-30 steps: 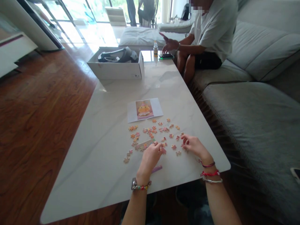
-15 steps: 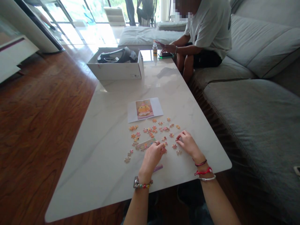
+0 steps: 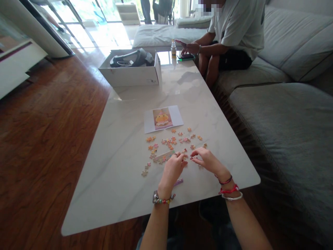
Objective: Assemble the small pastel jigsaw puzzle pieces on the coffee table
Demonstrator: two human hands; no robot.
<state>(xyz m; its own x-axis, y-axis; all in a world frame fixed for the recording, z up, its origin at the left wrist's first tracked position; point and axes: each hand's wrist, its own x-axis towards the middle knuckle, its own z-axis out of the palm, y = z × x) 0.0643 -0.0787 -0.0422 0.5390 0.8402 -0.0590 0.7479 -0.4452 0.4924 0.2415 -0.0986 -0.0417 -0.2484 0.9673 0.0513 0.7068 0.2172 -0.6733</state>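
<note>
Jigsaw puzzle pieces (image 3: pixel 171 140) in orange, pink and cream lie loosely scattered on the white marble-look table (image 3: pixel 111 173). My left hand (image 3: pixel 173 170) hovers low over the near pieces, thumb and forefinger apart, with no piece plainly between them. Facing it, my right hand (image 3: pixel 208 160) pinches a small pinkish puzzle piece (image 3: pixel 191 157) at its fingertips. Some pieces are partly hidden under both hands. Behind the pieces lies a creased paper sheet (image 3: pixel 177 116) printed with a picture of a yellow character. A pale patterned strip (image 3: pixel 163 156) rests left of my left hand.
A purple strip (image 3: pixel 178 182) lies near my left wrist. Farther back, a white open box (image 3: pixel 132 76) holds a dark device with a cable. A small bottle (image 3: pixel 173 50) and a phone (image 3: pixel 186 56) are at the far end, where another person (image 3: pixel 239 31) sits on the grey sofa (image 3: pixel 281 114).
My right hand has moved left, bringing its piece close to my left hand. My left hand has lifted slightly and its fingers have parted. The view has shifted a little.
</note>
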